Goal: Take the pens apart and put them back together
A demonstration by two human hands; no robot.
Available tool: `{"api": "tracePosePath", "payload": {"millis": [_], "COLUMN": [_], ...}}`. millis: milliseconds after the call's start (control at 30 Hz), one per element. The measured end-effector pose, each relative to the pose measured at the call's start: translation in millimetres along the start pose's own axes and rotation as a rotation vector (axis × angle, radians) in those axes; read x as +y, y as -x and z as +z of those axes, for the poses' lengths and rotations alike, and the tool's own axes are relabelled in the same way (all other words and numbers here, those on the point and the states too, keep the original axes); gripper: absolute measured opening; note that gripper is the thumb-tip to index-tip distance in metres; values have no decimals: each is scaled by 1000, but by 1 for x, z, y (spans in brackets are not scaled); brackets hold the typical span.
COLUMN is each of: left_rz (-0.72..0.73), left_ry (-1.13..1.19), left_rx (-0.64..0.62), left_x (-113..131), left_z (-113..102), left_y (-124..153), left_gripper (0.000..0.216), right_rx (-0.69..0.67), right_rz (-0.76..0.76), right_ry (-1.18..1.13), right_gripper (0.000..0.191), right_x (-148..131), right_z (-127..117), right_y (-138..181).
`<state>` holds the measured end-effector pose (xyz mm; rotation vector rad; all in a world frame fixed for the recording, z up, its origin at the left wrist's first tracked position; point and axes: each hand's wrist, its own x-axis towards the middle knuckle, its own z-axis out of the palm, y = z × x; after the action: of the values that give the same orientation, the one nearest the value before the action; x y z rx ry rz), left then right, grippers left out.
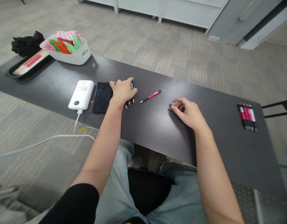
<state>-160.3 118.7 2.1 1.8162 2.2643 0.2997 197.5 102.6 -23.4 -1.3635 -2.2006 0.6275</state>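
My left hand (123, 91) is over a few pens beside a black flat pad (102, 98). Its thumb and forefinger are around the top of a blue pen (132, 85). Several metal pen tips poke out below the palm, while the rest of those pens is hidden. A red and black pen (150, 96) lies by itself on the table, slanted, between my two hands. My right hand (189, 113) rests on the table to its right, fingers loosely curled with thumb and forefinger apart, and no object shows in it.
A row of red and black pens (247, 117) lies at the right end of the dark table (157, 127). On the left are a white power bank (81, 95) with a cable, a white basket (71, 59) of colourful items, a black tray (14, 74) and black cloth (27, 45).
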Motion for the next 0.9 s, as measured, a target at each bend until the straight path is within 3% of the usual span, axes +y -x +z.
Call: {"api": "tracePosePath", "payload": {"millis": [367,633,733,900], "left_rz": [-32,-94,-83,59], "left_ry": [36,92,255,822], "left_rx": [98,65,117,144], "left_x": [-7,0,0,22], "left_z": [9,-9,-18,-20], "left_y": [-17,-7,1,19], "left_gripper": [52,51,41,41], "right_rx": [16,-21,-6,-17], "right_rz": [23,35,26,-1], "right_ry": [-7,-23,-26,-106], "right_gripper": [31,31,29,35], "right_x": [-5,-4,-2,-15], "right_z": [0,0,-2,-7], "right_y": [2,3,6,14]}}
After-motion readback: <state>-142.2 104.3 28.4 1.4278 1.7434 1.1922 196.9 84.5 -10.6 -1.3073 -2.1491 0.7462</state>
